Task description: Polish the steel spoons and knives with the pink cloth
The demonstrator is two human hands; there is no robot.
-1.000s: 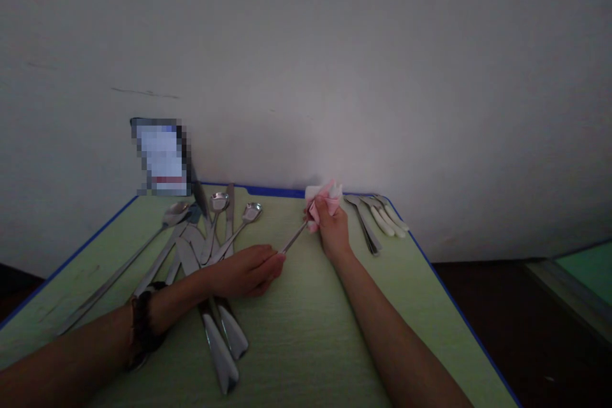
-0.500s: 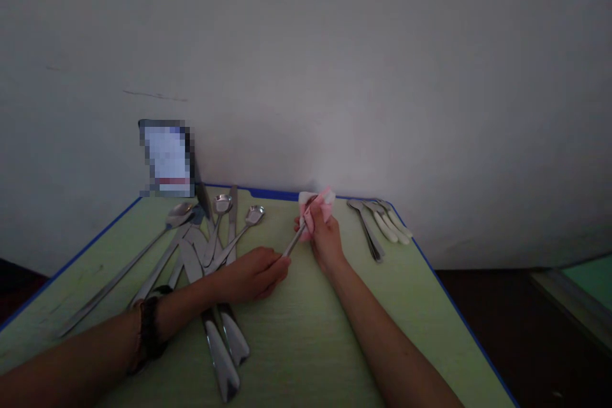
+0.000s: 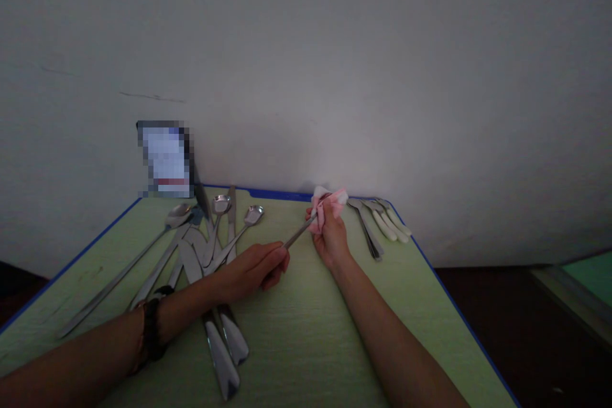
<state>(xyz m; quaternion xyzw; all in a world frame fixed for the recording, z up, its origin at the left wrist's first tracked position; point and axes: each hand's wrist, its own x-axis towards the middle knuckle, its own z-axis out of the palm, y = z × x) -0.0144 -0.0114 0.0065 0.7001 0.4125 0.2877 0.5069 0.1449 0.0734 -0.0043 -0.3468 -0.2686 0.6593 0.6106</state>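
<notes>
Holding one end of a thin metal utensil [image 3: 299, 232] in the curled, closed fingers of the left hand [image 3: 262, 266]; pinching a pink-and-white cloth [image 3: 336, 201] around its far end in the bent, closed fingers of the right hand [image 3: 333, 240]. Impossible to tell spoon from fork inside the cloth. Seemingly held above the tabletop [image 3: 306, 331], between knives [image 3: 222, 360] and spoons [image 3: 255, 213] on the left and white-handled cutlery [image 3: 384, 225] on the right. Likely to twist or slip free under too light a left grip. Perhaps apt to snag in the folds, if pronged. Liable to knock the knives askew by dipping the left forearm [image 3: 189, 299].
</notes>
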